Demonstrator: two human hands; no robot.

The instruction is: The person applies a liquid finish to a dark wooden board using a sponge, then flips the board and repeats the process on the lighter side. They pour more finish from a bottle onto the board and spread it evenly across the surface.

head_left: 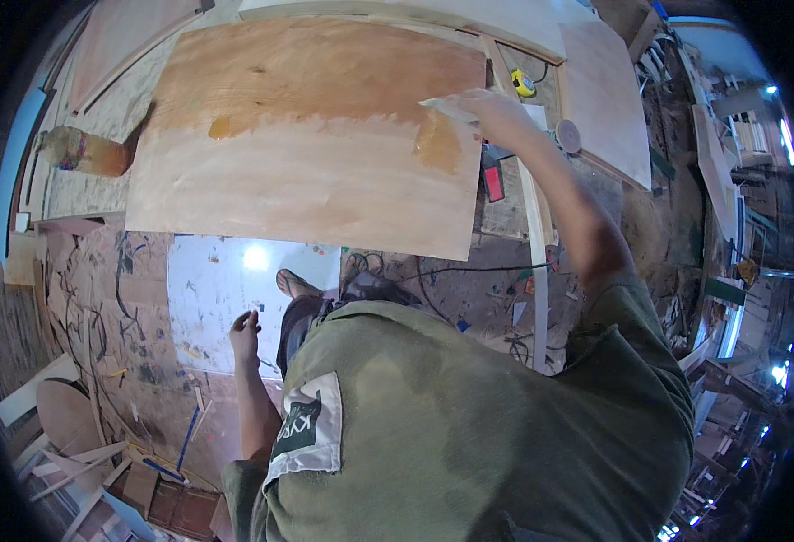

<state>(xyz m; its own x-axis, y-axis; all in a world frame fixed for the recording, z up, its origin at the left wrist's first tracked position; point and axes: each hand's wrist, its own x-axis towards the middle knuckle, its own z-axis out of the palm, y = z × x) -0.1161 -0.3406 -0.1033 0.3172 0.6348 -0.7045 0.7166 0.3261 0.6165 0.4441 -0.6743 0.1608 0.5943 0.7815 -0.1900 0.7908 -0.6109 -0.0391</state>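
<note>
A large plywood sheet (297, 181) lies across the work surface, its far half coated in wet brown and its near half pale. My right hand (496, 117) is closed on a flat whitish spreader (451, 110) at the sheet's right edge. Just below the spreader is a thick amber puddle (437, 144), and a smaller amber blob (223, 126) sits at the left. My left hand (245, 336) hangs low beside my body, away from the sheet, fingers loosely bent and apart, with nothing visible in them.
At the left stands a plastic jar (90, 152) of amber liquid. Beyond my right hand are a yellow tape measure (523, 83), a round disc (567, 136), a red item (493, 183) and another wooden panel (604, 99). A dark cable (478, 268) crosses below, above a scrap-strewn floor.
</note>
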